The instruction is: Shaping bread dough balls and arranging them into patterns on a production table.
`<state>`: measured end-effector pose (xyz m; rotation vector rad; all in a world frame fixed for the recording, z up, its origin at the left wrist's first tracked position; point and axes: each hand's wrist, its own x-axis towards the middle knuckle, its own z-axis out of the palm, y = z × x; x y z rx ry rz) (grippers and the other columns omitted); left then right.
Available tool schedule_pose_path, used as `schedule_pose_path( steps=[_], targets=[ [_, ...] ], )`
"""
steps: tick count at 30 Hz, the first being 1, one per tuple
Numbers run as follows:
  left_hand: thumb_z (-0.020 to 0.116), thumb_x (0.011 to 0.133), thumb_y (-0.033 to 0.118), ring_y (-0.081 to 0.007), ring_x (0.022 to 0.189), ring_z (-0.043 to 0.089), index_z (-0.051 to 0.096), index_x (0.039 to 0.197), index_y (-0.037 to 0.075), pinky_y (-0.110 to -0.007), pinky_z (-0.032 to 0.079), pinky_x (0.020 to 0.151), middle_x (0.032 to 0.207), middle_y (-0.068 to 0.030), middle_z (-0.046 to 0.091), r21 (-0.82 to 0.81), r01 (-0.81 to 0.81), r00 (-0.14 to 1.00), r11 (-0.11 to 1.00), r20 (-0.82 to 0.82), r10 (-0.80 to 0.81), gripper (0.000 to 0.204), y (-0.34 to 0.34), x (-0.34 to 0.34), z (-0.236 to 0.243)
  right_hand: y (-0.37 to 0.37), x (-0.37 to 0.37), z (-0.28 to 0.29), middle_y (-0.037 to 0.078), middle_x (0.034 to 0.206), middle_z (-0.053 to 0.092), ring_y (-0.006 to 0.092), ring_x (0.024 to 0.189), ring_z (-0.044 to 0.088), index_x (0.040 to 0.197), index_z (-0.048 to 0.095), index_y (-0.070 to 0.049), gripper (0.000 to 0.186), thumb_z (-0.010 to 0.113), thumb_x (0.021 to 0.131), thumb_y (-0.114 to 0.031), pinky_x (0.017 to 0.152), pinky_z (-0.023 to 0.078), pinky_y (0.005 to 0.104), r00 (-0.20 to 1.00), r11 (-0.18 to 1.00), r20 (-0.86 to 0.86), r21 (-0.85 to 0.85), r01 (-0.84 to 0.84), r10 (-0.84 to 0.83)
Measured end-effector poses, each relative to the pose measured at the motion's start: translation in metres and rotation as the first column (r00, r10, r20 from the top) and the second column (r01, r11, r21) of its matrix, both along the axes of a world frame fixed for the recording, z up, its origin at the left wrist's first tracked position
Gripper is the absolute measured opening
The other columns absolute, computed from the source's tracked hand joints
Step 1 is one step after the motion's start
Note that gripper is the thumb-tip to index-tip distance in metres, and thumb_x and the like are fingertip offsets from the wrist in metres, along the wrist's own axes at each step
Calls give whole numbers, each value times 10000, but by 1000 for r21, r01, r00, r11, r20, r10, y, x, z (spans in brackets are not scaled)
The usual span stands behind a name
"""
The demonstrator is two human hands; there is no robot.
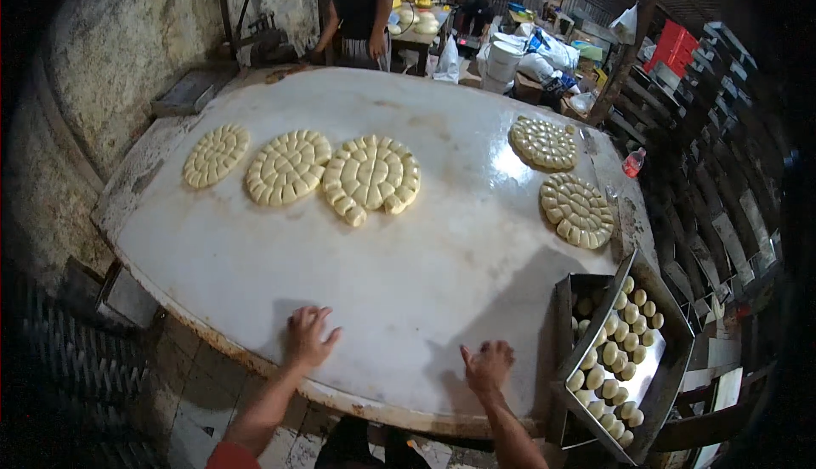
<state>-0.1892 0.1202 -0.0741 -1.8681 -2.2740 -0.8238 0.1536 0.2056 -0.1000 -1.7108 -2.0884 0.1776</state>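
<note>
My left hand (pixel 310 339) is over the near edge of the pale worktable (pixel 408 291), thumb apart from slightly bent fingers, holding nothing. Farther right, my right hand (pixel 489 365) is also bare, its thumb spread from loosely curled fingers. Whether either palm touches the surface I cannot tell. Nearest my right hand stands a metal tray (pixel 671 354) of small round dough balls (pixel 619 333), tilted over another tray (pixel 568 299). Beyond my hands lie flat coils of dough cut into pieces: one with loose ends (pixel 371 176), a middle one (pixel 289 167) and a left one (pixel 217 155).
Two more cut dough coils, a far one (pixel 544 144) and a nearer one (pixel 577 211), lie along the right side. A person (pixel 359 10) stands past the far edge. White buckets (pixel 504 61) and stacked trays (pixel 680 214) are beyond the table; a wall (pixel 127 53) borders the left.
</note>
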Motion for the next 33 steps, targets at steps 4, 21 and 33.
schedule_pose_path(
  steps=[4,21,33],
  targets=[
    [598,810,265,-332,927,547,614,794,60,-435,440,796,925,-146,610,-131,165,960,978,250,-128,206,42,52,-26,-20,-111,5,118,849,538,332,854,490,818,574,-82,251,629,793,-325,792,357,449,991,992,-70,-46,-114,110],
    [570,816,328,-308,899,501,599,871,84,-443,387,814,892,-141,562,-265,453,891,851,92,-445,252,25,72,-14,-71,-94,-13,91,921,550,282,951,490,913,578,-102,135,562,795,-165,774,390,457,976,961,-69,-171,-217,208],
    [639,720,200,-324,836,497,604,695,59,-438,395,752,807,-136,560,-25,524,834,851,218,-507,148,106,36,-24,-16,-111,-7,98,785,566,290,795,542,740,608,-78,186,582,830,-239,703,434,411,955,963,-131,-1,-270,268]
  ],
)
